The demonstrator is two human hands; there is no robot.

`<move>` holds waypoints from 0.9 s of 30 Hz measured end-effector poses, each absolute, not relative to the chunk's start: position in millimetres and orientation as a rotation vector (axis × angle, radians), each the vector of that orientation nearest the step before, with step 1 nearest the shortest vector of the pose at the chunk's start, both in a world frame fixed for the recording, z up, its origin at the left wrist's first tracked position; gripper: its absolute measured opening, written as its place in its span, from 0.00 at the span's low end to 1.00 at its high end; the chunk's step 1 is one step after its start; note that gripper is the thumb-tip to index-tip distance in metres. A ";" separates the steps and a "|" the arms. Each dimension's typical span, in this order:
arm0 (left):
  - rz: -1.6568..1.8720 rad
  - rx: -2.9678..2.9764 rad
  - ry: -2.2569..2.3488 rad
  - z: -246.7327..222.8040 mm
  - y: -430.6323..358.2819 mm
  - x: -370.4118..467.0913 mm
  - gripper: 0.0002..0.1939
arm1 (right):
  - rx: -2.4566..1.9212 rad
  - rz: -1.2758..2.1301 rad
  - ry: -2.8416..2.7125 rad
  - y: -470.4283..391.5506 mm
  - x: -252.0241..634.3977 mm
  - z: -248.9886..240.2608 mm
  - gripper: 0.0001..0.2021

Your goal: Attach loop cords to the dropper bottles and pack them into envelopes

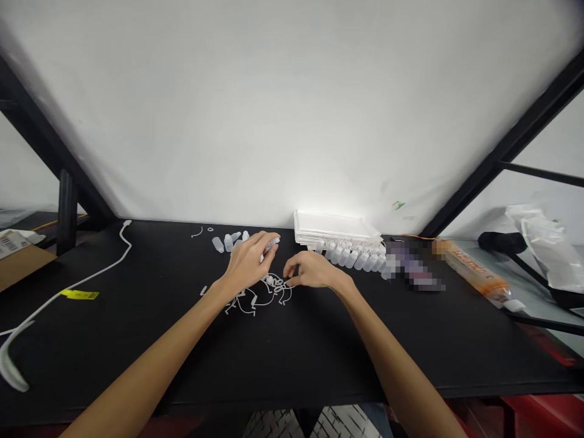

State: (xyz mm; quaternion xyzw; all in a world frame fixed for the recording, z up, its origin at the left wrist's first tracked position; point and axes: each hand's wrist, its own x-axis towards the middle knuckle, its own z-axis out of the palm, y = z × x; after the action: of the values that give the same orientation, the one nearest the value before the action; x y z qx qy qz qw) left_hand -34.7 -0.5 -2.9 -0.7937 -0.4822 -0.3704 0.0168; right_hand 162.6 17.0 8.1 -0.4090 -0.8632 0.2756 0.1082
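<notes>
My left hand [246, 263] is closed around a small translucent white bottle [272, 244], which shows partly past the fingertips. My right hand [314, 269] is curled just to the right, thumb and fingers pinched at the edge of a loose pile of thin white cords [255, 299]. A cord appears to be between those fingertips, though the grip is small and partly hidden. Several similar small bottles [229, 243] lie loosely behind my left hand. To the right of my right hand, more small bottles [351, 259] are lined up in a row.
A stack of flat white packets [336, 227] rests against the wall behind the row. At left a white cable [107, 266] carries a yellow tag [81, 294]. An orange-and-clear package [477, 274] lies at right. Black slanted posts [506, 143] frame the black table [274, 365].
</notes>
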 end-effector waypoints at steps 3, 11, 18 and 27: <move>-1.111 -2.488 -1.474 -3.6 -1.1 -33.8 0.12 | -1.209 0.731 -2.575 17.4 157.1 2.0 0.03; -1.273 -2.672 -1.477 -7.1 4.2 -36.0 0.13 | -1.221 0.494 -2.274 19.6 165.0 10.6 0.05; -1.248 -2.765 -1.518 -9.3 6.5 -35.8 0.14 | -1.156 0.571 -2.001 22.9 165.1 9.0 0.07; -1.256 -2.748 -1.537 -6.8 6.3 -37.0 0.15 | -1.079 0.884 -1.674 21.4 161.9 12.3 0.11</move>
State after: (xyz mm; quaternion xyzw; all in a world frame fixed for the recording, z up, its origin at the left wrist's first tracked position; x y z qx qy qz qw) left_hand -37.0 6.3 -6.8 -0.8045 -0.4499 -0.3676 -0.1236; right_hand 161.9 21.4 12.3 -0.4388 -0.6811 0.3595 0.4629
